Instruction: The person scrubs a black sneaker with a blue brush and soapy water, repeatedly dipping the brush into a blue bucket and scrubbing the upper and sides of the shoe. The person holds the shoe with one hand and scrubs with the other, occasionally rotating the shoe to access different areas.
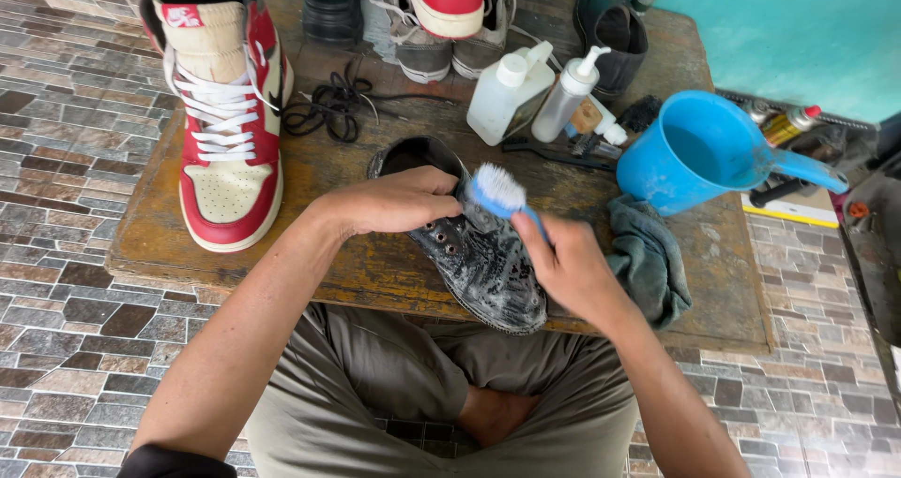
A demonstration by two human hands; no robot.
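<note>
A wooden table (375,272) is being used as the work surface, set over a floor of patterned brick tiles (66,347). At its near edge a black shoe (479,253), wet and flecked with white foam, is lying with its toe pointing toward the person. To the left, one red, white and cream high-top sneaker (228,112) is standing, and a tangle of black laces (328,107) is lying between it and the black shoe. At the far edge more footwear is being kept: a grey pair with a red-soled shoe on top (441,18). Two white plastic bottles (526,89) are standing just behind the black shoe. One blue jug with a handle (704,150) is sitting to the right, and one grey-green cloth (648,257) is draped beside the shoe, partly under the right wrist.

The black shoe is being steadied by the left hand (399,201), whose fingers are curled over the shoe's opening and pressed on its upper. A blue-handled brush with white bristles (502,192) is being gripped by the right hand (568,267), the fingers closed around the handle, and the bristles are being held against the shoe near the left fingertips.
</note>
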